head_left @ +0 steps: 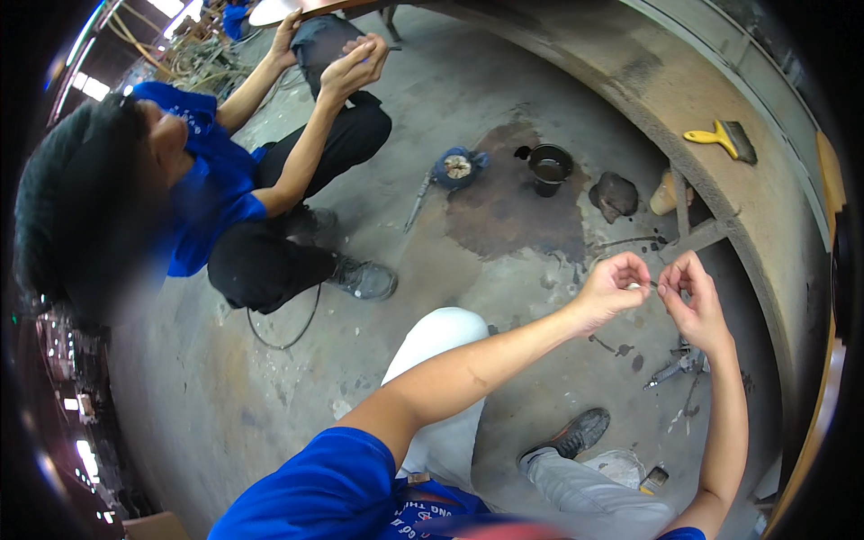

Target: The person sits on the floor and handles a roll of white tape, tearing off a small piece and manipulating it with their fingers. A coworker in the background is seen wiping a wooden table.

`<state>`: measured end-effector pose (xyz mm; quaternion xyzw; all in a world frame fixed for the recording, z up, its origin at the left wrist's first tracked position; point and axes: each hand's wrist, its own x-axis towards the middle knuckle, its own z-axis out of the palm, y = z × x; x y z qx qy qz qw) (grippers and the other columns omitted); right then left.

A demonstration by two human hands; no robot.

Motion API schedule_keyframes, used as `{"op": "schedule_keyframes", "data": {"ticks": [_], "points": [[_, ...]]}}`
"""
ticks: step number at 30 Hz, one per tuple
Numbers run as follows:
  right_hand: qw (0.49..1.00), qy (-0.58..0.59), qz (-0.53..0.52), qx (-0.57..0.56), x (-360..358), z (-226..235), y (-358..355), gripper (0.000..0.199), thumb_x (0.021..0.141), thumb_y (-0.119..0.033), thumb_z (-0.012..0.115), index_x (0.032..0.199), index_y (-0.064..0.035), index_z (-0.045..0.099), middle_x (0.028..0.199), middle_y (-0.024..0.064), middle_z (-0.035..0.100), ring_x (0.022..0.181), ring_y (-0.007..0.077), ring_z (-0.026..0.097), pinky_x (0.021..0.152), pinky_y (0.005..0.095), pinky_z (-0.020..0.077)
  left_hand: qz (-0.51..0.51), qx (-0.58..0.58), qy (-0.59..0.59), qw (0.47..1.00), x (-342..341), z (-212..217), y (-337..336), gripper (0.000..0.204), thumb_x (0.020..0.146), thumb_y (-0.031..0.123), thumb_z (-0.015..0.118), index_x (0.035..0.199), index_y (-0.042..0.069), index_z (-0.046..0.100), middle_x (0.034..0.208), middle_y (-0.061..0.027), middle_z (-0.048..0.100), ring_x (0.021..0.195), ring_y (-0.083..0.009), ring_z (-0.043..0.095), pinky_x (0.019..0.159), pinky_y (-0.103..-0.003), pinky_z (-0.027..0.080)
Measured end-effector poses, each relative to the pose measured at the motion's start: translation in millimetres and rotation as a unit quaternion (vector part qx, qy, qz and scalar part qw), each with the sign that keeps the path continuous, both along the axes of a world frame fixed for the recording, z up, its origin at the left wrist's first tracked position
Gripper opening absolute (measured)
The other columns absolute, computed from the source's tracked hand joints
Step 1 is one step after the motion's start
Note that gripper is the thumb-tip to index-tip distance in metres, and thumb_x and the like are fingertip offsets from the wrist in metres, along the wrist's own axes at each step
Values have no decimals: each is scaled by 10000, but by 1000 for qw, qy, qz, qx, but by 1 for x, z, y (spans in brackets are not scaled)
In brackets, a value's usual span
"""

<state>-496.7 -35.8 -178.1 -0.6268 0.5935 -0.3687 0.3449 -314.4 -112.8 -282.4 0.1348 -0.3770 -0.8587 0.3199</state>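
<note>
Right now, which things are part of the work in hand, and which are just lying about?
In hand:
- left hand and right hand pinching a small thin piece between fingertips; too small to identify

Lying about:
- yellow-handled brush
- black pot
- blue rag bundle
- dark stone
- metal tool on floor

From my seat I count two of my own hands, the left hand and the right hand, two hands of one co-worker, one yellow-handled brush, one dark pot, one blue rag bundle and two shoes of mine.
</note>
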Motion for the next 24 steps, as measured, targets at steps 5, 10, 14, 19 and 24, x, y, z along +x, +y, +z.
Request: {"op": "schedule_keyframes", "data": {"ticks": [5,10,14,19,24], "points": [[998,-45,-45,-2,-4,1,-13,205,933,38,652,1103,-26,557,892,14,581,825,83,572,701,258,473,26,7,-13,1000,9,2,-9,303,905,20,771,1165,70,625,1055,5,662,960,-76,651,803,-248,545],[997,27,63,-41,6,3,-24,211,923,0,722,1128,-31,684,888,45,667,768,132,633,694,287,502,7,32,-11,999,19,6,-14,422,919,53,790,1286,76,582,1054,-24,706,945,-93,677,810,-261,544],[986,100,109,-76,12,10,-28,94,928,-21,736,1017,-20,705,927,96,711,796,226,695,712,333,535,-4,47,4,999,22,10,-16,491,925,77,803,1343,77,544,1065,-46,732,927,-98,672,822,-283,533],[982,132,86,-101,16,8,-22,79,960,-27,704,1022,-7,659,932,127,717,812,297,702,730,378,548,-25,55,8,998,24,14,-13,485,938,52,781,1351,91,530,1101,-72,744,935,-118,654,833,-296,520],[984,147,76,-60,20,6,-16,83,990,-56,677,1048,-23,627,913,130,721,823,308,711,737,406,548,-78,84,34,993,27,17,-13,423,976,114,749,1345,93,542,1129,-64,739,940,-127,660,830,-303,523]]}}
